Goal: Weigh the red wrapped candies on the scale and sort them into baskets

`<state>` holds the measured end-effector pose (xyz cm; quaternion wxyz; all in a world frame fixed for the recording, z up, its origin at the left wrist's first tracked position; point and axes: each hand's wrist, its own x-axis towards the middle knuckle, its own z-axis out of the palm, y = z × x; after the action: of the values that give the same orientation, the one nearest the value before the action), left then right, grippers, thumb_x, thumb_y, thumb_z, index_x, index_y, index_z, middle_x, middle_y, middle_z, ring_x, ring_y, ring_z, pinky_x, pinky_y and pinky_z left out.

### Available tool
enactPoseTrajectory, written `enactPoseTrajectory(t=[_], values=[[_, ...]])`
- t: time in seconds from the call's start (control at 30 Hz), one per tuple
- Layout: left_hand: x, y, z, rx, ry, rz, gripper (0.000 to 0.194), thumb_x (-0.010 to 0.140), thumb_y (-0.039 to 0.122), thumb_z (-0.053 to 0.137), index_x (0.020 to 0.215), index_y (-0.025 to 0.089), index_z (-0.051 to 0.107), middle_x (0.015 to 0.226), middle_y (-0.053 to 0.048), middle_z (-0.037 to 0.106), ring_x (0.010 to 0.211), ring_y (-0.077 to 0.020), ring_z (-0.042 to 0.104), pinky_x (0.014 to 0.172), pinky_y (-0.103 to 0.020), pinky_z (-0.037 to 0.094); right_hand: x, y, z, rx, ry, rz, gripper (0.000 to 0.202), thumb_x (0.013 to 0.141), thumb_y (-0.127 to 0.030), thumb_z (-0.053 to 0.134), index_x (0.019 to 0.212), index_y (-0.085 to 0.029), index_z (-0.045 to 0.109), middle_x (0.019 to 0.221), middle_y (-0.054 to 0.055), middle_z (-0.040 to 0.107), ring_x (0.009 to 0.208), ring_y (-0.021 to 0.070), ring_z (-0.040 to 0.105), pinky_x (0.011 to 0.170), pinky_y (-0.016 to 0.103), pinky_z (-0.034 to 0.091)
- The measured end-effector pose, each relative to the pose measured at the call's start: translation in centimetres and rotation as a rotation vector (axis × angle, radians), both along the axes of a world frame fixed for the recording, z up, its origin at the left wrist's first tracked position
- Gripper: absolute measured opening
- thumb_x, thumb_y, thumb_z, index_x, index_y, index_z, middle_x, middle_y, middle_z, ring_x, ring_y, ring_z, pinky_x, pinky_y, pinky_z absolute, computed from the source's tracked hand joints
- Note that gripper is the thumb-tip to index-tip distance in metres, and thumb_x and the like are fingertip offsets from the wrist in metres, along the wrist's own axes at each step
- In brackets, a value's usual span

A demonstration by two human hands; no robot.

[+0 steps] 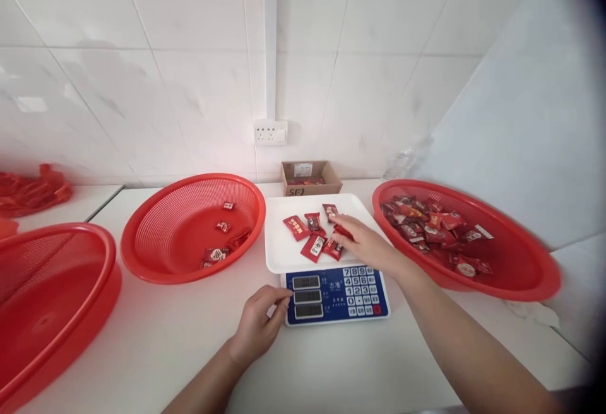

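Note:
A digital scale [337, 293] with a blue keypad panel and a white weighing tray [279, 256] stands in front of me. Several small red snack packets [296, 228] with printed lettering lie on the tray. My right hand [360, 242] reaches over the tray's right side, its fingers closed around a red packet [343, 232] just above the others. At the scale's left edge, beside the displays, is my left hand [263, 319], with fingers curled and thumb and fingertips brought together. I see nothing between them. The digits on the displays are too dim to read surely.
To the right, a red basket [521, 247] holds many packets. A red basket [156, 212] at the left has a few packets inside, and another red basket [89, 300] stands nearer. Behind the scale sits a cardboard box [312, 190]. Red bags [33, 190] lie far left.

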<state>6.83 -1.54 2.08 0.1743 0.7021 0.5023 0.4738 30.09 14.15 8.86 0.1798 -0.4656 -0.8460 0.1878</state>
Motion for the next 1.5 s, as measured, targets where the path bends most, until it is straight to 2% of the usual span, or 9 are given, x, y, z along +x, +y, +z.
enactPoseTrajectory(t=[0.4,0.6,0.83,1.0,1.1,1.23,1.3,1.4,1.5], values=[[-0.1,0.0,-0.3,-0.028,-0.047,0.051,0.016,0.087,0.018,0.049,0.096,0.018,0.063,0.076,-0.003,0.067,0.068,-0.012,0.063,0.064,-0.023,0.052,0.0,-1.6,0.1,0.145,-0.329,-0.038,0.044,0.081,-0.043,0.055,0.119,-0.023,0.06,0.148,0.009,0.034,0.138,0.0364,0.017,0.106,0.062,0.021],[0.0,0.0,-0.3,-0.04,-0.049,0.035,0.017,0.087,0.018,0.049,0.095,0.019,0.065,0.077,-0.003,0.069,0.07,-0.0131,0.064,0.064,-0.023,0.052,-0.2,-1.7,0.1,0.163,-0.305,-0.014,0.018,0.081,-0.031,0.055,0.095,-0.023,0.064,0.141,0.006,0.043,0.137,0.0334,0.022,0.105,0.06,0.024],[0.0,0.0,0.0,-0.036,-0.039,0.036,0.017,0.086,0.018,0.05,0.094,0.019,0.065,0.074,-0.003,0.069,0.067,-0.0135,0.064,0.062,-0.023,0.052,-0.6,-1.9,-0.3,0.161,-0.366,-0.036,0.046,0.081,-0.045,0.053,0.12,-0.021,0.057,0.148,0.012,0.034,0.139,0.0359,0.017,0.106,0.062,0.019],[0.1,0.1,0.2,-0.014,-0.041,0.041,0.018,0.086,0.017,0.049,0.092,0.02,0.066,0.075,-0.004,0.07,0.067,-0.0138,0.065,0.06,-0.023,0.053,-0.7,-1.5,-0.5,0.189,-0.294,0.006,0.025,0.081,-0.042,0.052,0.093,-0.023,0.063,0.138,0.01,0.046,0.135,0.0347,0.026,0.103,0.062,0.023],[0.1,0.1,0.2,-0.004,-0.043,0.04,0.018,0.086,0.017,0.049,0.092,0.019,0.066,0.075,-0.004,0.07,0.068,-0.0141,0.066,0.061,-0.023,0.053,-0.9,-1.4,0.0,0.235,-0.239,0.042,0.017,0.079,-0.038,0.055,0.072,-0.022,0.057,0.124,0.009,0.056,0.128,0.033,0.038,0.099,0.061,0.028],[0.0,0.0,0.2,-0.01,-0.041,0.039,0.018,0.086,0.017,0.049,0.092,0.02,0.066,0.076,-0.004,0.07,0.069,-0.014,0.066,0.061,-0.023,0.053,-1.2,-1.8,0.9,0.321,-0.077,0.083,0.018,0.079,-0.034,0.058,0.067,-0.023,0.051,0.112,0.007,0.061,0.116,0.0292,0.048,0.099,0.055,0.033],[0.0,0.0,0.1,-0.015,-0.038,0.039,0.017,0.086,0.018,0.049,0.092,0.02,0.066,0.076,-0.004,0.07,0.068,-0.014,0.065,0.062,-0.023,0.053,-1.1,-2.3,1.3,0.303,0.063,0.022,0.018,0.081,-0.037,0.056,0.07,-0.024,0.051,0.102,0.007,0.064,0.106,0.0274,0.054,0.092,0.048,0.041],[0.0,0.0,0.0,-0.026,-0.032,0.039,0.018,0.087,0.019,0.049,0.093,0.02,0.066,0.074,-0.004,0.07,0.067,-0.0137,0.064,0.061,-0.024,0.052,-0.4,-3.3,1.7,0.243,0.263,-0.224,0.019,0.083,-0.043,0.052,0.084,-0.024,0.053,0.092,0.006,0.065,0.086,0.0231,0.061,0.076,0.037,0.049],[0.0,0.0,-0.2,-0.033,-0.03,0.037,0.018,0.087,0.019,0.048,0.094,0.019,0.065,0.076,-0.004,0.07,0.068,-0.0137,0.064,0.062,-0.024,0.053,0.7,-4.0,1.6,0.333,0.339,-0.354,0.025,0.085,-0.044,0.048,0.099,-0.024,0.056,0.1,0.008,0.064,0.09,0.0233,0.061,0.079,0.036,0.049]])
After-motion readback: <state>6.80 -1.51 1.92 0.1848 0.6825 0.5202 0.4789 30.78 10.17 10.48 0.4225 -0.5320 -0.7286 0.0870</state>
